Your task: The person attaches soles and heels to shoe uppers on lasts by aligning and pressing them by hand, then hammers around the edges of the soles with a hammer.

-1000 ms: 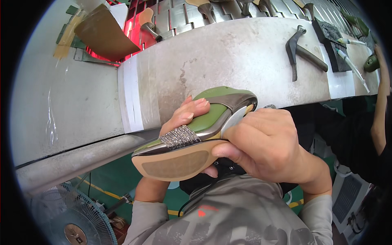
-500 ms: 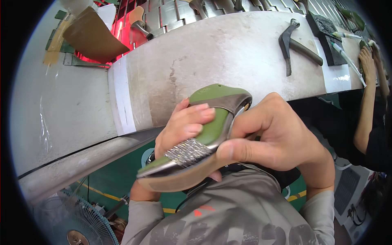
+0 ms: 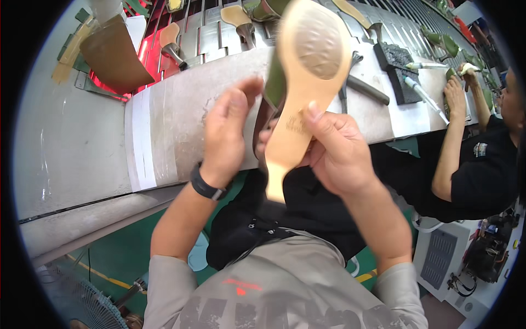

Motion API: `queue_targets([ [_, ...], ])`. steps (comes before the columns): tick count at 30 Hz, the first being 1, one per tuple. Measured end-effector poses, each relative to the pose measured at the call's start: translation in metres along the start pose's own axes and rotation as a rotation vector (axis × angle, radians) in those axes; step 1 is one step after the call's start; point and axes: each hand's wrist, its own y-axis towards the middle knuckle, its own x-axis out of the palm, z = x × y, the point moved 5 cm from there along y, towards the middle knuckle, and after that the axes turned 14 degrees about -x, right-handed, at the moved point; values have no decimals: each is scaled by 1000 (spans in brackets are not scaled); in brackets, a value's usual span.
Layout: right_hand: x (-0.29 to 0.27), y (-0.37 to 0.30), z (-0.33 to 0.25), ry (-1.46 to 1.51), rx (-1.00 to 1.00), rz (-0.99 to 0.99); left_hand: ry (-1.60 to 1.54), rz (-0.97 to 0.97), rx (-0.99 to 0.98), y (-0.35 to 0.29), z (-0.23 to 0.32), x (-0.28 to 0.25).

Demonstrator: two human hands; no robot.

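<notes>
A woman's shoe on a green last (image 3: 275, 85) is upright in front of me, its tan sole (image 3: 296, 123) turned toward my view. The sole has a wrinkled, darker oval at the forefoot and narrows to the heel end. My right hand (image 3: 339, 142) grips it round the narrow middle, thumb flat on the sole and fingers behind. A dark strap on the upper shows partly behind the sole's left edge. To the left of the shoe, my left hand (image 3: 227, 131) holds nothing; its fingers are slightly blurred but apart, and whether they touch the last is unclear.
On the whitish bench (image 3: 192, 101) lies a hammer (image 3: 368, 89), partly behind the shoe. A dark block (image 3: 399, 71) and white tubes (image 3: 424, 98) are to its right. Shoe parts rest on the metal conveyor (image 3: 208, 33). A co-worker (image 3: 476, 159) sits at right; a fan (image 3: 82, 301) stands lower left.
The shoe has been raised and turned, so its sole now faces me instead of its side. My left hand has let go of it and moved left; my right hand still holds it.
</notes>
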Motion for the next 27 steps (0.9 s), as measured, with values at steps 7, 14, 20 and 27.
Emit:
queue_targets([
  [7, 38, -26, 16, 332, -131, 372, -196, 220, 144, -20, -13, 25],
  [14, 38, -88, 14, 209, 281, -105, 343, -286, 221, 13, 58, -25],
  [20, 44, -40, -9, 23, 343, -78, 786, -562, 533, 3, 89, 9],
  [27, 66, -36, -22, -34, 364, -13, 119, -303, 255, 15, 46, -20],
])
